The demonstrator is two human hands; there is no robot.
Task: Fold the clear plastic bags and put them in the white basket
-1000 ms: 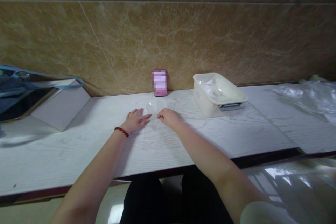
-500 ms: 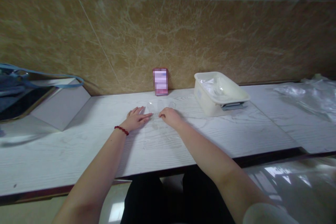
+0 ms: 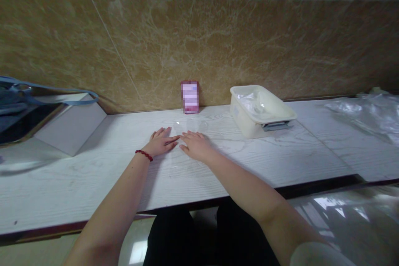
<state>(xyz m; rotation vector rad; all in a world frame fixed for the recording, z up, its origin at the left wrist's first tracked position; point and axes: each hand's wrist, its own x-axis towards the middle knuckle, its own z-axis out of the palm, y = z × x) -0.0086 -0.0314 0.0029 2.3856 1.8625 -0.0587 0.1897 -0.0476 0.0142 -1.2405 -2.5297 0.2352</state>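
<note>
A thin clear plastic sheet or bag [image 3: 190, 124] lies flat on the pale wood-grain table [image 3: 118, 183]; its outline is hard to make out. My left hand [image 3: 161, 141], with a dark red bracelet at the wrist, rests palm down on it with the fingers stretched out. Beside it my right hand [image 3: 195, 145] also lies flat, fingers spread on the plastic. The two hands' fingertips meet or nearly meet in the middle. Neither hand grips anything.
Against the brown marbled wall leans a phone [image 3: 190, 97]. To the right stands a cream plastic bin [image 3: 249, 126] with clear plastic inside, and farther right lies crumpled clear plastic [image 3: 370, 114]. A white box [image 3: 73, 126] and a blue strap [image 3: 68, 102] are at the left.
My right hand has gone from closed fingertips near the plastic to lying flat with fingers spread, slightly nearer to me and to the left. My left hand stays in place.
</note>
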